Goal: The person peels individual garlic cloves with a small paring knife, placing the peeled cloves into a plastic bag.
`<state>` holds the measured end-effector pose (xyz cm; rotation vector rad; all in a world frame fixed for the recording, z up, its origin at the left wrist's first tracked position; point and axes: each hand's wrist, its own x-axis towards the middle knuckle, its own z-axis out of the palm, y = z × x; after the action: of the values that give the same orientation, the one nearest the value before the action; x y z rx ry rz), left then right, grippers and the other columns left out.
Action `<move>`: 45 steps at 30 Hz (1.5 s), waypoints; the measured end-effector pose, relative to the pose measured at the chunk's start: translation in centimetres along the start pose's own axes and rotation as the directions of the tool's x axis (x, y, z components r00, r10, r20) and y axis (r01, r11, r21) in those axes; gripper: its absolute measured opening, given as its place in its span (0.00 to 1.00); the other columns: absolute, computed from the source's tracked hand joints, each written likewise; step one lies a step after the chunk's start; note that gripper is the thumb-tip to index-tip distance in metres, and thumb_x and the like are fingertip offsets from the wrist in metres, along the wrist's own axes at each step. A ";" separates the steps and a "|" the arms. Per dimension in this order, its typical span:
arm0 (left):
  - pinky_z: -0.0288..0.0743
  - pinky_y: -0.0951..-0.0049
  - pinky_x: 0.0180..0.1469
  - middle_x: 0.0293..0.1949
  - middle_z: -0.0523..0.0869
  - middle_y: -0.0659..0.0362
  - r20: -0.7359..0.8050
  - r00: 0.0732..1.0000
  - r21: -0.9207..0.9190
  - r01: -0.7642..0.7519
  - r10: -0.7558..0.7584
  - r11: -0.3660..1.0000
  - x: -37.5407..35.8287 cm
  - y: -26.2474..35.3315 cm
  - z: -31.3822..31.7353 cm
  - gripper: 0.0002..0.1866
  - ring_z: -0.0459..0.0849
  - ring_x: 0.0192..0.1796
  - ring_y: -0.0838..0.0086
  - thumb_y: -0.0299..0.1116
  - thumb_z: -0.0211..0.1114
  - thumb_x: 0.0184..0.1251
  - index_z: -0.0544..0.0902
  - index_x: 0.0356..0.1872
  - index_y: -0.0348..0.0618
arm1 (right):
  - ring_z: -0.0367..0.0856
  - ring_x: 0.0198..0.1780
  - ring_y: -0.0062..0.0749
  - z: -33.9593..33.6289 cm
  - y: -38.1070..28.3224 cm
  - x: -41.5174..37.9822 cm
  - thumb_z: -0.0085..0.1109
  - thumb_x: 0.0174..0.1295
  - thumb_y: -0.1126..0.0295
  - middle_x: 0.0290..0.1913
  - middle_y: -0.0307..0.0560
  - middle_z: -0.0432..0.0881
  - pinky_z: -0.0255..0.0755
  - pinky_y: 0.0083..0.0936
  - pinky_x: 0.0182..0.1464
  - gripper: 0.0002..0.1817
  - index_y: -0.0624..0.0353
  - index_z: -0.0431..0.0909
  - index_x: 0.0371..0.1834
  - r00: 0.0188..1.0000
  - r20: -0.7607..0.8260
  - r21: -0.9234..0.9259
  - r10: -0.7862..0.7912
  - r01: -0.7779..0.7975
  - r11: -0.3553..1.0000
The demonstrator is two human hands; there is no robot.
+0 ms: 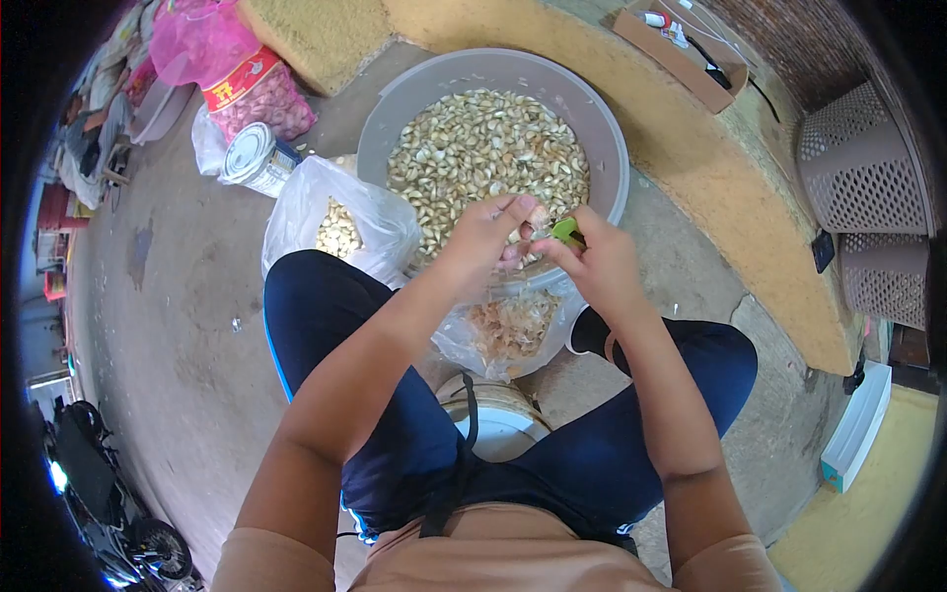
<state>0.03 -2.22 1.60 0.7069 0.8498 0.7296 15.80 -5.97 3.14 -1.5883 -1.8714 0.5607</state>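
Right fingers partly hide 1 green tool; its tip is unclear.

Left hand: digits pinched. Right hand, just beside it: digits curled, thumb extended toward the left hand. Left forearm and right forearm converge behind their hands.

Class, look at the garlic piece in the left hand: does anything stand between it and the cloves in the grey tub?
Only the left hand itself, gripping the garlic piece; nothing else visible does. The grey tub is open, its cloves uncovered. The right hand, with the green tool, is beside the piece.
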 end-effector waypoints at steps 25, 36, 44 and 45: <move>0.49 0.88 0.15 0.23 0.72 0.62 0.277 0.955 0.181 0.059 -0.108 0.982 -0.1 0.7 -1.1 0.18 0.59 0.15 0.88 0.45 0.56 0.63 0.75 0.33 0.36 | 0.76 0.24 0.46 -1.7 -0.2 0.1 0.59 0.48 0.46 0.18 0.51 0.73 0.67 0.35 0.25 0.25 0.60 0.68 0.23 0.989 0.145 -0.035 -0.038 0.043 0.998; 0.51 0.86 0.16 0.22 0.72 0.64 0.245 0.969 0.150 0.006 -0.043 0.989 -0.1 0.4 -1.1 0.17 0.62 0.16 0.86 0.44 0.59 0.61 0.78 0.34 0.37 | 0.75 0.22 0.46 -1.3 0.1 0.1 0.58 0.50 0.47 0.16 0.52 0.73 0.67 0.35 0.24 0.24 0.60 0.69 0.21 0.990 0.114 -0.027 -0.077 0.080 0.996; 0.55 0.87 0.20 0.23 0.74 0.62 0.176 0.978 0.229 -0.151 0.112 0.962 -0.2 0.1 -0.4 0.17 0.64 0.18 0.85 0.42 0.57 0.63 0.77 0.33 0.34 | 0.73 0.20 0.49 -1.2 0.0 0.1 0.56 0.53 0.48 0.15 0.55 0.71 0.65 0.37 0.23 0.26 0.63 0.68 0.18 0.991 0.130 0.043 -0.003 -0.003 0.999; 0.55 0.87 0.20 0.23 0.74 0.62 0.159 0.978 0.249 -0.175 0.138 0.953 -0.1 0.0 -0.3 0.16 0.65 0.19 0.85 0.41 0.57 0.63 0.77 0.33 0.34 | 0.73 0.20 0.49 -1.0 0.1 0.1 0.55 0.53 0.48 0.14 0.55 0.71 0.65 0.37 0.23 0.26 0.63 0.68 0.18 0.992 0.129 0.046 0.005 -0.011 0.999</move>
<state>-0.28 -2.26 1.48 1.0609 0.7745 0.7060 16.58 -5.89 3.85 -1.5630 -1.9319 0.7205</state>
